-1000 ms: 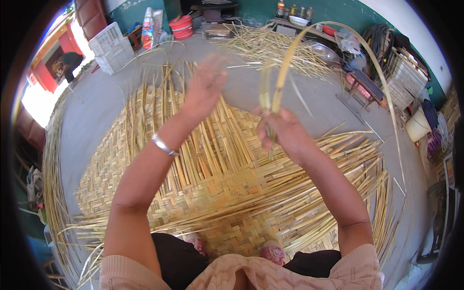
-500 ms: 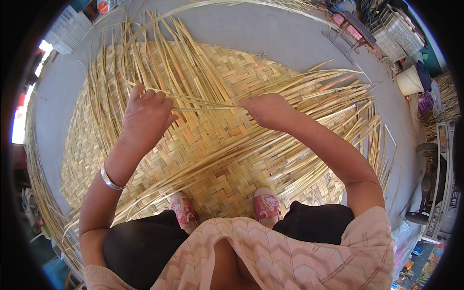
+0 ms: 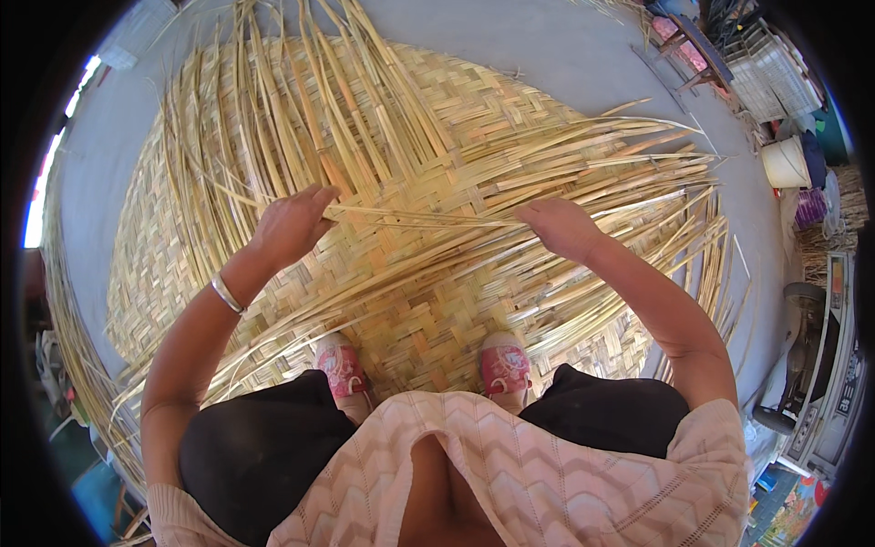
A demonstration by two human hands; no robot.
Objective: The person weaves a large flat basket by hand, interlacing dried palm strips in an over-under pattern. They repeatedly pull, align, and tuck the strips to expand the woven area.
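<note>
A large woven mat (image 3: 401, 337) of flat straw-coloured strips spreads beneath me. Between my two hands, thin reed strips (image 3: 419, 219) stretch roughly level above the weave. My left hand (image 3: 293, 226) is closed on their left part, with a loose end sticking out beyond it. At their right part, my right hand (image 3: 558, 226) pinches the strips, fingers pressed together. Long unwoven reeds (image 3: 310, 118) fan out from the mat's far side, and another bundle of loose reeds (image 3: 620, 196) extends to the right. More long reeds run diagonally across the mat just nearer than my hands.
My feet in red patterned shoes (image 3: 504, 366) rest on the mat's near part. At the far right are a small bench (image 3: 697, 50), white crates (image 3: 770, 77), a cream bucket (image 3: 786, 162) and a wheeled metal frame (image 3: 820, 365). Long reeds (image 3: 77, 337) lie along the left.
Both hands have come nearer and to the right, still holding the strips. The long strip that arched across the far edge has dropped out of sight there. The view has shifted slightly.
</note>
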